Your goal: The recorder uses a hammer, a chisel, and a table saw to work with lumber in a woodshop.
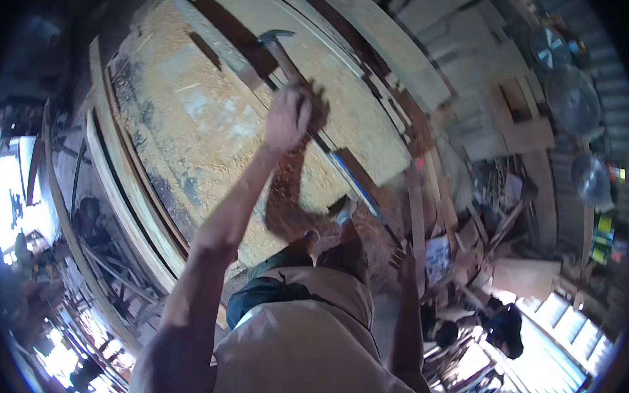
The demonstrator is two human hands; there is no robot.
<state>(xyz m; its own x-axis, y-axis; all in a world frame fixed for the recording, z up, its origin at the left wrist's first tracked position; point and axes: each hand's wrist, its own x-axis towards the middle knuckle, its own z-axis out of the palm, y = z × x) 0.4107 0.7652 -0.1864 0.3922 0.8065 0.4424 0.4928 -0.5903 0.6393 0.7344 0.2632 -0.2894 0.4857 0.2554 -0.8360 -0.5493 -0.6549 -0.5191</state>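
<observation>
My left hand [288, 118] is closed round the handle of a hammer [278, 49]. The curved metal head points away from me, over a long wooden piece on the sawdust-covered work surface [218, 131]. Below that hand, a long narrow strip [354, 177] with a blue and white stretch runs diagonally toward my right side. My right hand [401, 262] is low at the right, close to the strip's near end. Its fingers look spread, and I cannot tell whether they touch the strip. My feet show beside the strip.
Long boards [133, 187] lie along the left side, with a curved pole [62, 197] beyond them. Wide planks [386, 47] stretch across the far right. Scrap wood [494, 220] is heaped at the right, near round translucent fan-like objects [572, 100].
</observation>
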